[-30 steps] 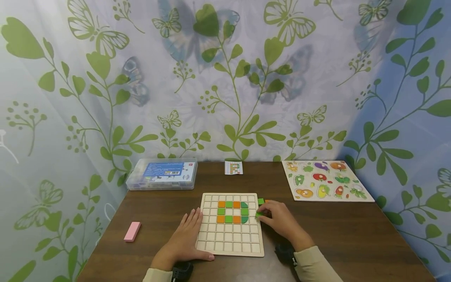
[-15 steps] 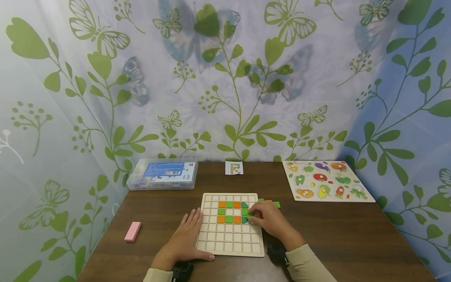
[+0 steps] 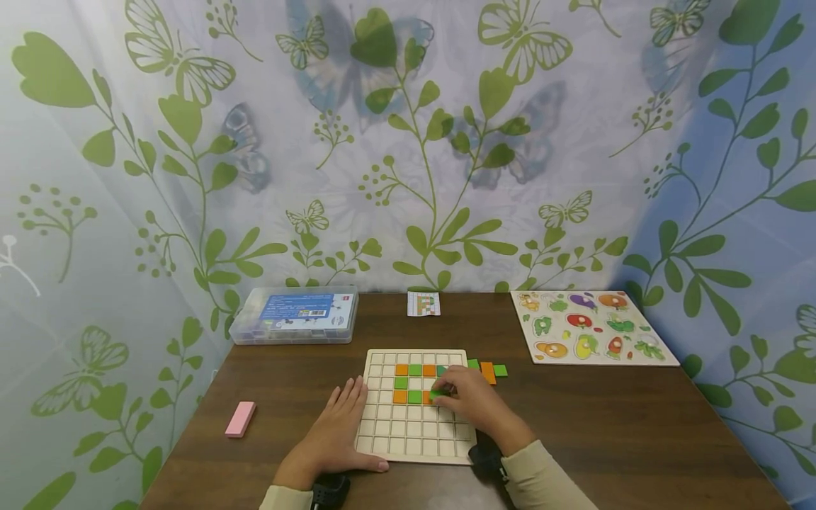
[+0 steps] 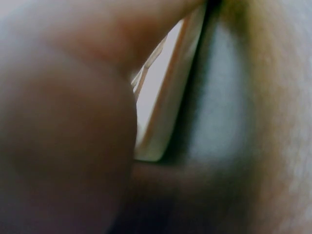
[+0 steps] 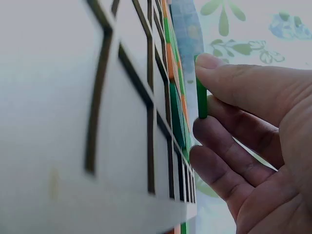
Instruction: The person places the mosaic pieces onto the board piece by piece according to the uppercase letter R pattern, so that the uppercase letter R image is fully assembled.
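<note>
A wooden grid board (image 3: 376,445) lies on the table. Orange tiles (image 3: 400,397) and green tiles (image 3: 415,370) form part of a ring on it. My left hand (image 3: 334,432) rests along the board's left side, fingers straight and thumb by the near edge; its wrist view is blurred, with the board's edge (image 4: 163,107) showing. Between thumb and fingertips my right hand (image 3: 474,400) pinches a green tile (image 5: 201,92) over the right part of the ring. In the right wrist view a dark green rounded tile (image 5: 178,114) sits on the board; the head view mostly hides that side.
Just right of the board lie a loose orange tile (image 3: 487,372) and a green one (image 3: 501,370). Behind are a clear plastic case (image 3: 293,333), a small pattern card (image 3: 423,303) and a vegetable puzzle board (image 3: 564,317). A pink block (image 3: 239,419) lies at left.
My right hand has moved left from beside the board to over the ring, carrying the green tile. The left hand stays in place.
</note>
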Motion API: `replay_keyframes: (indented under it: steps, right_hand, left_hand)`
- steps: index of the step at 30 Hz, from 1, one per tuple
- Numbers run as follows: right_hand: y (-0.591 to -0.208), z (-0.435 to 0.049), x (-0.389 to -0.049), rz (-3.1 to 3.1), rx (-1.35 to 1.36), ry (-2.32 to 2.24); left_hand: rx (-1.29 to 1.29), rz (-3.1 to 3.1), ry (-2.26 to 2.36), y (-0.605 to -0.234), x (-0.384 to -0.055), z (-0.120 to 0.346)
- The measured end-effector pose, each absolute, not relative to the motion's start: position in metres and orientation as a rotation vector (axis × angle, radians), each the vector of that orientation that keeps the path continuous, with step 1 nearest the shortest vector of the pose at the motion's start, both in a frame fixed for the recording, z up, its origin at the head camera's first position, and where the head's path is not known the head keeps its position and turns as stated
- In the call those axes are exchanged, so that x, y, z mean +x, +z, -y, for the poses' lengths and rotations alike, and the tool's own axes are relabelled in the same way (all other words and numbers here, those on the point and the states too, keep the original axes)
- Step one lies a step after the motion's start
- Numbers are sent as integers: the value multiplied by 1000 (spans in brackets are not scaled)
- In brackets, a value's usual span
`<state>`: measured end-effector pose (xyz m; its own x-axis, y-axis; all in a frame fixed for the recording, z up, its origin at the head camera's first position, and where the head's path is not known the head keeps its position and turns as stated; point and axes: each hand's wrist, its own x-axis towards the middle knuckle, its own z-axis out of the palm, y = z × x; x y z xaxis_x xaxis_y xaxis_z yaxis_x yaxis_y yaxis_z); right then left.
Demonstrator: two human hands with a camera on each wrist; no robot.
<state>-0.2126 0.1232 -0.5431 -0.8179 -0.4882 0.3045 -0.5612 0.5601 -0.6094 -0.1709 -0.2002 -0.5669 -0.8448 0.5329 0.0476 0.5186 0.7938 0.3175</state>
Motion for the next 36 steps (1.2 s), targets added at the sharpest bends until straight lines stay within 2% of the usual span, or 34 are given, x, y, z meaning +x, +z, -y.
replay_keyframes:
  steps: [36]
  right_hand:
    - [-541, -74, -202, 2692, 979, 1159]
  left_hand:
    - [859, -2936, 508, -566, -169, 200]
